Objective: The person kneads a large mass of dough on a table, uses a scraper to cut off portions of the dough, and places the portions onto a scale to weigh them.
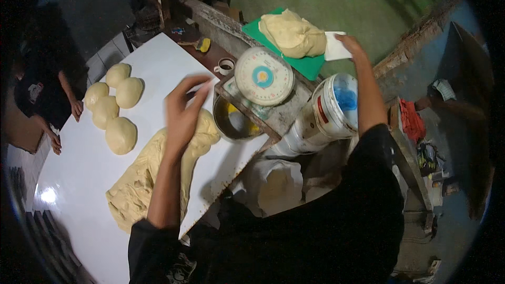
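Note:
My right hand point(350, 47) grips a white dough scraper point(335, 47), its blade against the right side of a large lump of dough point(294, 32). That lump rests on a green board point(310, 67) on top of a dial scale point(264, 76). Over the white table, my left hand point(181, 108) hovers slightly blurred, fingers curved and apart, nothing visible in it. Below it spreads a long, uneven mass of dough point(138, 179), partly hidden by my left forearm. Several smooth dough balls point(121, 135) sit on the white table point(68, 179) to the left.
A metal bowl point(223, 121) with something yellow inside stands beside the scale. Behind it are a cup of dark liquid point(225, 65) and a yellow brush point(204, 45). Stacked white buckets point(326, 108) stand at the right. Another person's hands point(77, 109) are by the table's left edge.

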A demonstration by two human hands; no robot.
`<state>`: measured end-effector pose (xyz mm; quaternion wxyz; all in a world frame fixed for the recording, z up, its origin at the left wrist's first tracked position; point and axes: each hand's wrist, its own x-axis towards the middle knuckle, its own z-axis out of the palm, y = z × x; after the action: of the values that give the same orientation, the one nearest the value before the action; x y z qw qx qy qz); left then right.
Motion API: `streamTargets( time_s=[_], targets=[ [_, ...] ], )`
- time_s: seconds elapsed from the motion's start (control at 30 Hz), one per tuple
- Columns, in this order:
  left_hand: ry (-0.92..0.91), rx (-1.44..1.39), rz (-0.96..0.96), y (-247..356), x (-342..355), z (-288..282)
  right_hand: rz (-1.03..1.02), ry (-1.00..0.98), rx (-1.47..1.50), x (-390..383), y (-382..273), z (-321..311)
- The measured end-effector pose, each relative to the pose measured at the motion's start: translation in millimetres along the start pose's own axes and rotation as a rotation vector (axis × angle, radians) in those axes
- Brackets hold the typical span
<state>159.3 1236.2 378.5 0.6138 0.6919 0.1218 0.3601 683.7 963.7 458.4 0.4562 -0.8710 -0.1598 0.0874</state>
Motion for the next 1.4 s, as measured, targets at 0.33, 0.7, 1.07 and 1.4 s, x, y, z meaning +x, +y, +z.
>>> streamTargets(
  time_s=[0.33, 0.7, 1.07, 1.4],
  targets=[
    [0.210, -1.134, -0.017, 5, 119, 101, -0.669, -0.576, 0.279, -109, -239, 204],
    [0.837, -1.245, 0.059, -17, -34, -284, -0.681, -0.304, 0.568, -351, -228, 198],
    [0.418, 0.685, -0.239, -59, -322, -389, -0.073, -0.365, -0.045, -597, 63, 453],
    [-0.192, 1.310, -0.052, -166, -499, -278, -0.363, -0.360, -0.204, -787, 138, 558]
  ],
)
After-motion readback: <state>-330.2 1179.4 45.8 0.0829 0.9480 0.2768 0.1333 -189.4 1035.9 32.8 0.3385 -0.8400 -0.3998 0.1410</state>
